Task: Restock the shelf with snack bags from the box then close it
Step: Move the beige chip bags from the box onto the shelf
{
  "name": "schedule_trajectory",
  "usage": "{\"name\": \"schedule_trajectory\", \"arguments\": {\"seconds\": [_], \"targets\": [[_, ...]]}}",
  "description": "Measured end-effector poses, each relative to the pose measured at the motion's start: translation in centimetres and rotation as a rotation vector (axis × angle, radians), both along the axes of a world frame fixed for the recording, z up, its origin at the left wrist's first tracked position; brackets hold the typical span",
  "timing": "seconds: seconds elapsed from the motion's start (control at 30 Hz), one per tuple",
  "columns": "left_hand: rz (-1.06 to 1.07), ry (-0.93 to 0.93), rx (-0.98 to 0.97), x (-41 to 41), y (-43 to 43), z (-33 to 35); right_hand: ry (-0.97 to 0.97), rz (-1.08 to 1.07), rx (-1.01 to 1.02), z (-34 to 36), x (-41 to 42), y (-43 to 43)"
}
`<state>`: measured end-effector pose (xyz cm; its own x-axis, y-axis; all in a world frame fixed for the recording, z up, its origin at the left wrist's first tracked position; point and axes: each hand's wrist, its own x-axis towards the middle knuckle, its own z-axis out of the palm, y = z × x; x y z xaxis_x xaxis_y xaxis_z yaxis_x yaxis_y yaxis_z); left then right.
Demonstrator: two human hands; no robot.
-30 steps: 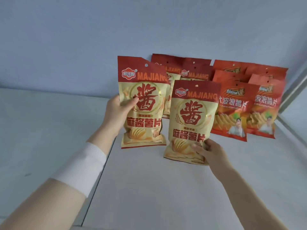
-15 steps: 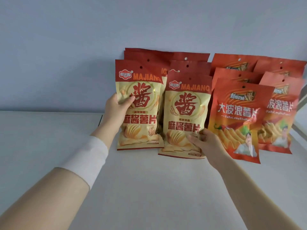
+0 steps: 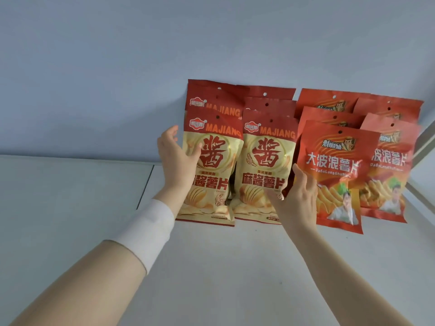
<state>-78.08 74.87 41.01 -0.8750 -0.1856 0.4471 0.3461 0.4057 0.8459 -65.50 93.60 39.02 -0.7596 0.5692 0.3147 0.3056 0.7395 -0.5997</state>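
Two cream-and-red MAJIANG snack bags stand side by side at the front of the white shelf [image 3: 211, 267]. My left hand [image 3: 175, 161] is at the left edge of the left bag [image 3: 211, 180], thumb lying on its front, fingers spread beside the edge and not behind it. My right hand [image 3: 296, 198] pinches the lower right edge of the right bag [image 3: 263, 175], thumb on the front, fingers behind. More MAJIANG bags [image 3: 268, 102] lean against the wall behind them. The box is not in view.
Several orange-red chip bags [image 3: 339, 165] stand in rows right of my right hand, the front one touching it. A blue-grey wall [image 3: 164, 55] backs the shelf. A seam [image 3: 144, 187] divides the shelf left of the bags. A metal frame [image 3: 426, 140] borders the right.
Both MAJIANG bags moved back and now stand against the rows behind them. My left fingers have come out from behind the left bag and spread. The view moved closer.
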Motion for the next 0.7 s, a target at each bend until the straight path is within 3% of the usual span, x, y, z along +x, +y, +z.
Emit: {"name": "schedule_trajectory", "arguments": {"seconds": [0.07, 0.13, 0.23, 0.3, 0.47, 0.7], "targets": [[0.004, 0.064, -0.188, 1.7, -1.6, 1.2, 0.000, 0.058, 0.163, 1.1, 0.8, -0.9], [-0.039, 0.107, -0.496, 4.2, -3.8, 2.4, -0.047, 0.162, 0.282, 2.3, 1.7, -2.5], [-0.047, 0.074, -1.065, 9.2, -7.6, 3.8, -0.137, 0.380, 0.411, 3.5, 3.7, -6.0], [0.002, 0.012, -1.272, 13.2, -10.4, 4.1, -0.160, 0.534, 0.485, 3.7, 5.4, -8.8], [0.131, -0.225, -1.458, 23.3, -18.8, 3.9, -0.200, 0.813, 0.586, 3.8, 10.7, -16.8], [0.343, -0.431, -1.512, 36.7, -32.3, 3.9, -0.159, 1.091, 0.646, 4.4, 18.0, -31.1]]}}
